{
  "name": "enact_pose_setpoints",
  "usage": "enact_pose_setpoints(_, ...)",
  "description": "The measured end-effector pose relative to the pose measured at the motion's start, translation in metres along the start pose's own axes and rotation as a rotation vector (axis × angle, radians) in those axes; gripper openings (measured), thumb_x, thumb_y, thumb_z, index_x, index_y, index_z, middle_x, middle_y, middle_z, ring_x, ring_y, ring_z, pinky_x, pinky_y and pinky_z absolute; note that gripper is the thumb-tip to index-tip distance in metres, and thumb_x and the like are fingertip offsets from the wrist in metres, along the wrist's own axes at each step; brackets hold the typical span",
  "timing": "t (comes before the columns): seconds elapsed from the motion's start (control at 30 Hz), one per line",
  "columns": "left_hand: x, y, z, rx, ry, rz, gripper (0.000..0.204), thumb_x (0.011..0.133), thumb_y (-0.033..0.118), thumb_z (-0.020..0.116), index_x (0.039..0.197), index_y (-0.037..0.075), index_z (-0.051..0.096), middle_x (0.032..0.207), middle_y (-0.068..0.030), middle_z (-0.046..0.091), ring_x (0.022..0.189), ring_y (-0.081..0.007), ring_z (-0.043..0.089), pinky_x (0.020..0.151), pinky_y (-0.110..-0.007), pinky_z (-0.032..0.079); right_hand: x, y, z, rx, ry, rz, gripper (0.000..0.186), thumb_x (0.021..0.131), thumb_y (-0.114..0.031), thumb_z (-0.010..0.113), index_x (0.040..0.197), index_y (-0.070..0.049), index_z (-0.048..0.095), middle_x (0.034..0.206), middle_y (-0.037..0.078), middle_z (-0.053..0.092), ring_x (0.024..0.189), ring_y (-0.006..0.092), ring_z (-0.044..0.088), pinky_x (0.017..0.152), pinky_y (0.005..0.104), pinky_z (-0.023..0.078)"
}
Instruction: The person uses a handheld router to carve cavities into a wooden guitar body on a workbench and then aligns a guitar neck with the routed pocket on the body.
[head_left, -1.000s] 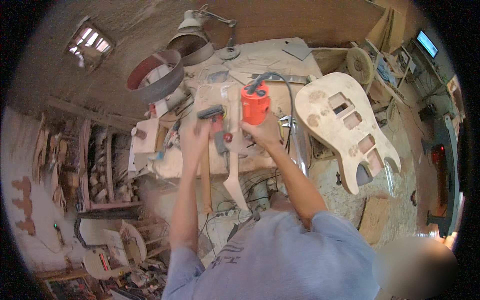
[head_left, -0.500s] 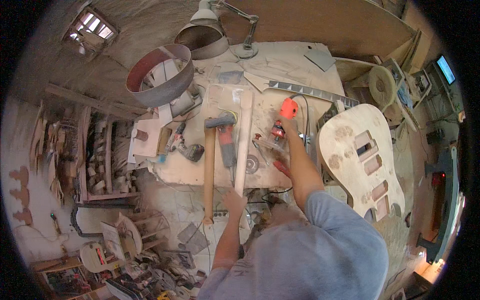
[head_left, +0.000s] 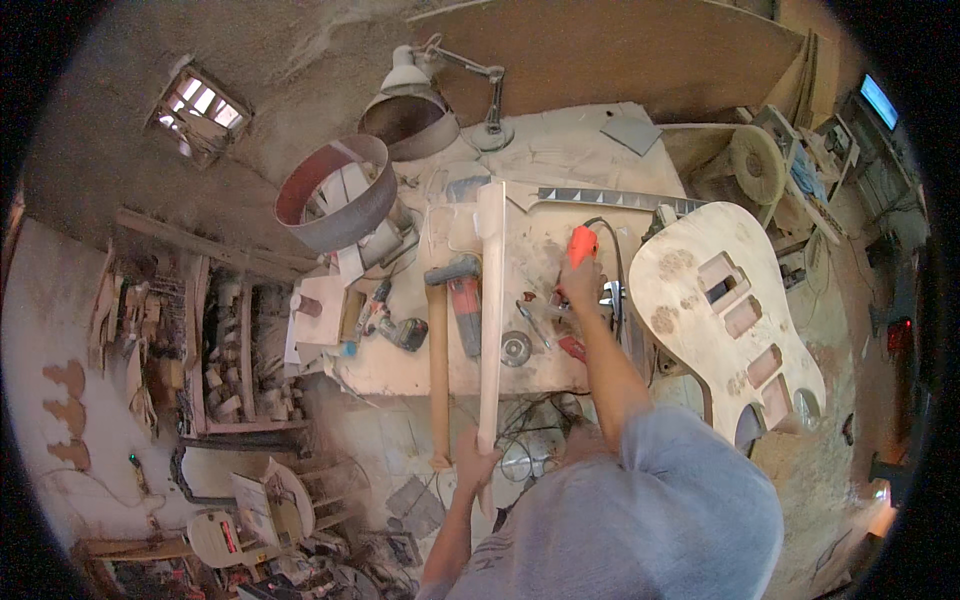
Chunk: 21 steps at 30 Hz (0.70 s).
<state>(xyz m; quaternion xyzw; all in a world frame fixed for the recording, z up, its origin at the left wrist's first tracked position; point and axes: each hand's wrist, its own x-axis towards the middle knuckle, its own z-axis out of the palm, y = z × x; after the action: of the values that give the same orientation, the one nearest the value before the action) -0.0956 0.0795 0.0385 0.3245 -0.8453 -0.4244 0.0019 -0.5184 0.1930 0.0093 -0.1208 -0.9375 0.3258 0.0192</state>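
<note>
My right hand (head_left: 580, 285) grips an orange corded power tool (head_left: 583, 243) on the right part of the workbench (head_left: 630, 150). My left hand (head_left: 475, 462) is closed around the lower end of a pale wooden neck (head_left: 491, 320), which extends forward across the bench and past its near edge. Just left of the neck lie an angle grinder (head_left: 464, 310), a long wooden piece (head_left: 438, 380) and a cordless drill (head_left: 402, 333). A round disc (head_left: 515, 347) and small tools lie between neck and power tool. A routed guitar body (head_left: 672, 262) stands out at the right.
A fretboard (head_left: 600, 196) lies across the back, near a desk lamp (head_left: 405, 68). A large ring-shaped container (head_left: 330, 228) holds pieces at back left. Wood-filled shelving (head_left: 246, 350) is at left; cables (head_left: 515, 440) hang below the bench's near edge; a lit screen (head_left: 878, 100) is far right.
The orange tool moved rightward from the bench's middle, still in my right hand. My left hand dropped from beside the grinder and took hold of the neck's near end; the neck has shifted slightly.
</note>
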Motion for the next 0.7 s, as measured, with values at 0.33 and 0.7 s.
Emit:
enact_pose_setpoints(0.33,-0.051,0.014,0.02,0.091,0.15,0.467,0.055,0.069,0.015,0.081,0.119,0.003,0.063,0.109,-0.0236,0.062,0.106,-0.0446,0.056,0.093,-0.054,0.047,-0.23,-0.032,-0.188,1.521,-0.767,-0.222,0.053,0.109,-0.055,0.049,0.125,-0.005,0.058,0.091,0.004,0.067,0.074,0.0139,0.064,0.07,0.0314,0.056)
enact_pose_setpoints(0.7,-0.104,0.14,0.087,-0.296,-0.106,0.93,0.042,0.097,0.021,0.067,0.134,0.002,0.06,0.134,-0.0219,0.057,0.126,-0.0399,0.054,0.11,-0.049,0.042,-0.26,0.108,-0.45,0.801,0.213,-0.356,0.048,0.105,-0.048,0.063,0.12,-0.003,0.066,0.091,0.001,0.064,0.081,0.0079,0.057,0.074,0.027,0.049)
